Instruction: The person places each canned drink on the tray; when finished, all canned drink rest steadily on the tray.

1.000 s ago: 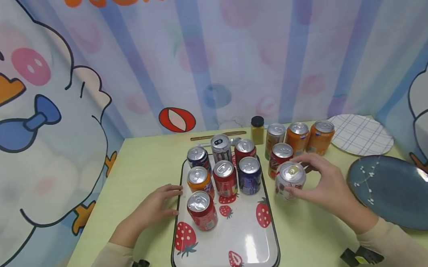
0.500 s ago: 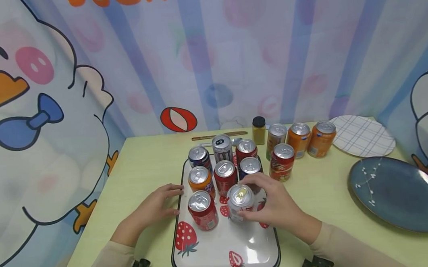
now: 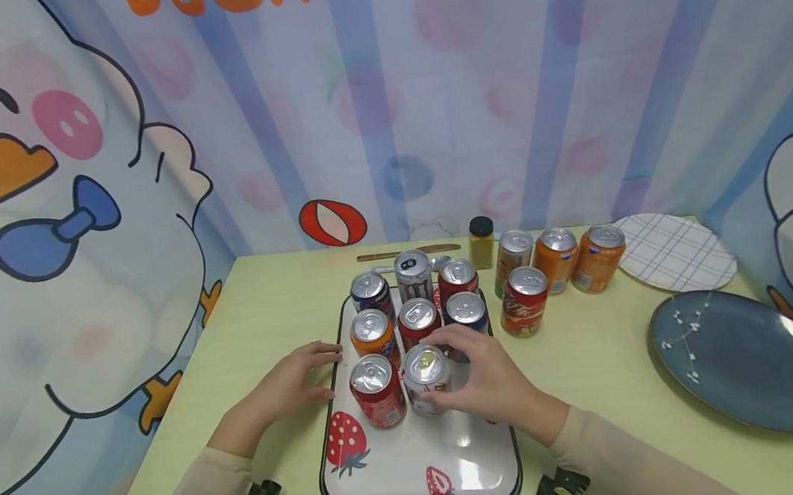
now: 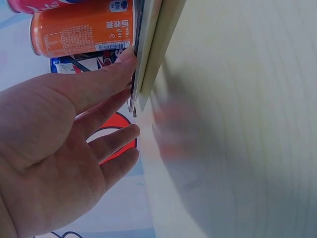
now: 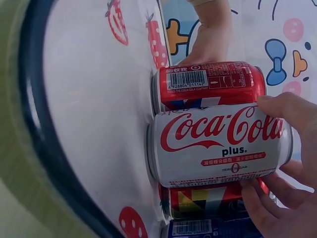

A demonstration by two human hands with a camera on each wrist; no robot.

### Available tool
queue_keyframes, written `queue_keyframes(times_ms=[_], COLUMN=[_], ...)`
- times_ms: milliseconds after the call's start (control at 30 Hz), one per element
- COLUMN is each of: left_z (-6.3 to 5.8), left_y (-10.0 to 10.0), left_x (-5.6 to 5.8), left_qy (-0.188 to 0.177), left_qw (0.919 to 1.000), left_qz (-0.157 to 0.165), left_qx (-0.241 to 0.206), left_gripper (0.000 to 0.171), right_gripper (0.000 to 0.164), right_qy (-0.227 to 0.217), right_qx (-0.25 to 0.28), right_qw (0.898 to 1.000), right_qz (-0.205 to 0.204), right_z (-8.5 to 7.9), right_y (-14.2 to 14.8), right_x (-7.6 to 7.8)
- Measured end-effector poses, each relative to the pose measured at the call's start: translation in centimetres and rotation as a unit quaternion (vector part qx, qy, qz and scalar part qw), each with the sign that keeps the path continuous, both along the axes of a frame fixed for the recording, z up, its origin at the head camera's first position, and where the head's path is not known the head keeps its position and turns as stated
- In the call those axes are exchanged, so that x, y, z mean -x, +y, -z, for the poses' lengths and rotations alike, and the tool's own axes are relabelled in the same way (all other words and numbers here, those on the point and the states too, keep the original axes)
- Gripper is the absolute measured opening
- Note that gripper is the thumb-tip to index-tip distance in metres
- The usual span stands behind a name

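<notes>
My right hand point(image 3: 501, 380) grips a white Coca-Cola can point(image 3: 423, 394), its thumb and fingers around the sides. The can stands upright on the strawberry-patterned tray point(image 3: 395, 472), close beside a red can point(image 3: 378, 402) at the left front. In the right wrist view the can's base point(image 5: 152, 153) meets the tray surface. My left hand point(image 3: 279, 392) is at the tray's left edge, fingers extended; the left wrist view shows its thumb point(image 4: 121, 62) against the rim. Behind the white can are an orange can point(image 3: 373, 337), a red can point(image 3: 419, 325) and a partly covered blue can point(image 3: 467, 312).
Several more cans fill the tray's back row. Right of the tray stand a red can point(image 3: 524, 308), a slim can point(image 3: 513, 260) and two orange cans point(image 3: 555, 265). A spice jar point(image 3: 481, 247), a blue plate point(image 3: 746, 364) and a checked plate point(image 3: 676, 251) lie around.
My right hand has carried the white can left, from the table right of the tray onto the tray beside the front red can. My left hand has stayed at the tray's edge.
</notes>
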State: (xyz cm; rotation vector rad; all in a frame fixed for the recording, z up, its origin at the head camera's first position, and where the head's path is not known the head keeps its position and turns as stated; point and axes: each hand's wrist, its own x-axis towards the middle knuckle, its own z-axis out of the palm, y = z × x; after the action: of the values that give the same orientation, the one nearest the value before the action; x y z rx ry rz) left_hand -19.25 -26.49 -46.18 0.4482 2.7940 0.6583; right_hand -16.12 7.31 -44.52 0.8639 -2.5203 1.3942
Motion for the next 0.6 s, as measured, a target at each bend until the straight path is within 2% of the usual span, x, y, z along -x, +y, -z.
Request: queue_keyframes(times_ms=[167,300,467,600], left_z=[0.0,-0.1,-0.1,-0.1], left_y=[0.0,0.1,0.2,0.2], left_x=[0.1,0.1,-0.1,-0.2], left_qy=[0.004,0.004,0.001,-0.003], left_qw=[1.0000,1.0000,1.0000,1.0000], left_qz=[0.003,0.001,-0.003,-0.005], left_qx=[0.000,0.002,0.001,-0.002], left_gripper=[0.058,0.059,0.059,0.059], right_gripper=[0.067,0.067,0.053,0.048], right_qy=[-0.012,-0.008,0.053,0.107], right_qx=[-0.024,-0.014,0.029,0.030], right_qw=[1.000,1.000,0.998,0.992], right_qz=[-0.001,-0.003,0.023,0.054], right_z=[-0.3,-0.6,-0.8,-1.1], right_y=[0.2,1.4,4.5,7.1], right_x=[-0.1,-0.2,0.5,1.4])
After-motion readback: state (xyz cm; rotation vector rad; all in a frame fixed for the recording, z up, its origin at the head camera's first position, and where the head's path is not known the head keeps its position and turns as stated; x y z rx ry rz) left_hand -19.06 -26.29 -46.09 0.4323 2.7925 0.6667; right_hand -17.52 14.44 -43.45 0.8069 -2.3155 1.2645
